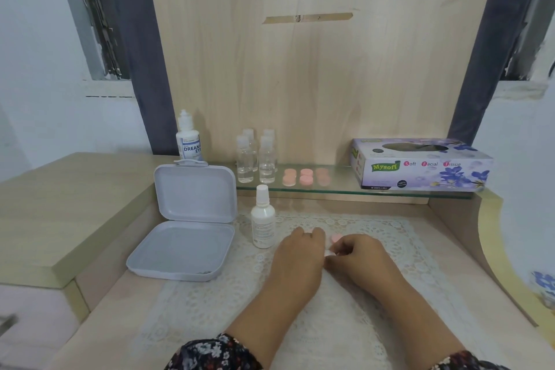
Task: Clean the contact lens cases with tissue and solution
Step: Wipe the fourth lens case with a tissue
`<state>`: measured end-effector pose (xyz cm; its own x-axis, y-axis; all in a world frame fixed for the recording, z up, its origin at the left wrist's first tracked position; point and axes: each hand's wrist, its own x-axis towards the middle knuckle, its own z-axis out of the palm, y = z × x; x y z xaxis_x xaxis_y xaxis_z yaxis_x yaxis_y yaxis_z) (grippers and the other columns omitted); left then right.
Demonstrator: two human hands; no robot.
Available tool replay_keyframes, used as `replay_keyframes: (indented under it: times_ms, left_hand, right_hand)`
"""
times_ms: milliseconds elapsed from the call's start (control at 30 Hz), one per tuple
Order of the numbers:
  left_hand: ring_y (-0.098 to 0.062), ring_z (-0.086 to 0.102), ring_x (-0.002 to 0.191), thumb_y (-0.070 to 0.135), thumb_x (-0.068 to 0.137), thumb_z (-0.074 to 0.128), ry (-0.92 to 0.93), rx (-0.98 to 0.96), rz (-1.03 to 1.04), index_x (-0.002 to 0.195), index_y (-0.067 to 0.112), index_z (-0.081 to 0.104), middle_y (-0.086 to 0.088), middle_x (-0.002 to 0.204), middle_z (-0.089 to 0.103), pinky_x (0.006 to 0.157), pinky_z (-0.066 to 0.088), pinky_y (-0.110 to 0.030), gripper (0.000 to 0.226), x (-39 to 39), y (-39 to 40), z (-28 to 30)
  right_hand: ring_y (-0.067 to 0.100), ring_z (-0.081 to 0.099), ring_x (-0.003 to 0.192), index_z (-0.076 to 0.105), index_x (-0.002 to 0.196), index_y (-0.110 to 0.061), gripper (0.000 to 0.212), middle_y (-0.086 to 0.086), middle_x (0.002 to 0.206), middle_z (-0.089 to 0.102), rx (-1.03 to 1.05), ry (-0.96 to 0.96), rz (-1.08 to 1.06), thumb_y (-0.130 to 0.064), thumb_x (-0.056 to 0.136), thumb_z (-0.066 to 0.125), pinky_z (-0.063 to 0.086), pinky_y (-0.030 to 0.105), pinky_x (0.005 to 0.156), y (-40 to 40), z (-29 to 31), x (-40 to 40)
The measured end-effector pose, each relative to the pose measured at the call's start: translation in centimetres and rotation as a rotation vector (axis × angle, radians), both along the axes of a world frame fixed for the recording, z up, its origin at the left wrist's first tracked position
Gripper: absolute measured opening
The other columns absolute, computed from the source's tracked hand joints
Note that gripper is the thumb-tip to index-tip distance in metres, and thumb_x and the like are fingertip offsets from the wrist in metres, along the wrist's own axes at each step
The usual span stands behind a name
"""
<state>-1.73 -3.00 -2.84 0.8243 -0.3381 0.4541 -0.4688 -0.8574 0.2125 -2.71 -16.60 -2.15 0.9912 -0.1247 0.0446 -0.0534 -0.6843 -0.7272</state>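
Both hands are down on the lace mat (375, 237), w/ a small pink lens case (335, 238) between them. My left hand (300, 252) lies knuckles-up, fingers curled over the far end of the case; they hide whatever they cover, so I can't tell if they actually grip it or just rest there. My right hand (359, 251) has its fingertips bent in around something pale pink at the near end, prob. a cap or the case's other half, but it's too small to be sure. I read this as one hand steadying while the other twists a cap, i.e. early in the job; no tissue is out yet.

Supplies are laid w/in reach. The white spray bottle (263, 224) stands upright just left of my left hand, cap on, smooth opaque plastic. The bigger solution bottle (188, 138) is at the back behind the open storage box (183, 246), a rounded-corner plastic clamshell w/ its lid propped up, prob. where the cases get stored. On the glass shelf (339, 189) are four small clear bottles (255, 159) in a cluster, then more pink cases (304, 176), round and matte, waiting in a neat group. The tissue box (420, 164), glossy cardboard w/ a flower print, sits at the shelf's right end, well apart from my hands, so fetching a tissue is a forward right reach.

The mat looks soft and holey; small caps could snag or hide in it.
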Motion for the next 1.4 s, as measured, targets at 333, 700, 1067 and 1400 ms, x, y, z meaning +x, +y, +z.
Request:
replay_keyframes:
  times_ms: [333, 700, 1067, 1400]
  left_hand:
    - [-0.005, 0.05, 0.083, 0.017, 0.093, 0.058, -0.018, -0.599, -0.082, 0.092, 0.021, 0.057, 0.005, 0.089, 0.057, 0.074, 0.039, -0.014, 0.005, 0.6, -0.3, -1.2]
    - [-0.025, 0.056, 0.082, 0.008, 0.09, 0.055, 0.003, -0.185, -0.187, 0.112, 0.015, 0.064, -0.009, 0.096, 0.056, 0.071, 0.05, -0.037, 0.024, 0.3, 0.6, -0.9]
    - [-0.021, 0.05, 0.089, 0.009, 0.095, 0.047, 0.167, -0.095, -0.082, 0.109, 0.018, 0.044, -0.006, 0.107, 0.049, 0.072, 0.039, -0.026, 0.017, 0.4, -1.2, -0.4]
    - [-0.006, 0.05, 0.099, 0.012, 0.094, 0.056, 0.014, -0.711, -0.038, 0.108, 0.017, 0.056, 0.008, 0.104, 0.055, 0.086, 0.039, -0.012, 0.015, 1.4, 0.1, -0.9]
  right_hand:
    - [0.005, 0.056, 0.062, 0.066, 0.074, -0.022, 0.022, -0.009, 0.069, 0.063, -0.01, -0.016, 0.042, -0.034, 0.069, 0.084, 0.039, 0.02, 0.057, -0.2, 0.2, 0.1]
    - [0.002, 0.043, 0.044, 0.063, 0.061, -0.019, 0.02, -0.007, 0.055, 0.052, 0.038, 0.043, 0.132, -0.016, 0.075, 0.076, 0.035, 0.011, 0.045, -0.8, 0.5, -0.1]
    - [0.01, 0.053, 0.053, 0.068, 0.071, -0.009, 0.007, 0.006, 0.062, 0.064, 0.064, 0.061, 0.09, -0.015, 0.071, 0.071, 0.044, 0.025, 0.056, -0.5, 0.5, -0.4]
    - [0.005, 0.063, 0.065, 0.071, 0.076, -0.024, 0.011, -0.005, 0.075, 0.071, 0.075, 0.059, 0.054, -0.024, 0.071, 0.08, 0.045, 0.018, 0.058, -0.4, 0.6, -0.3]
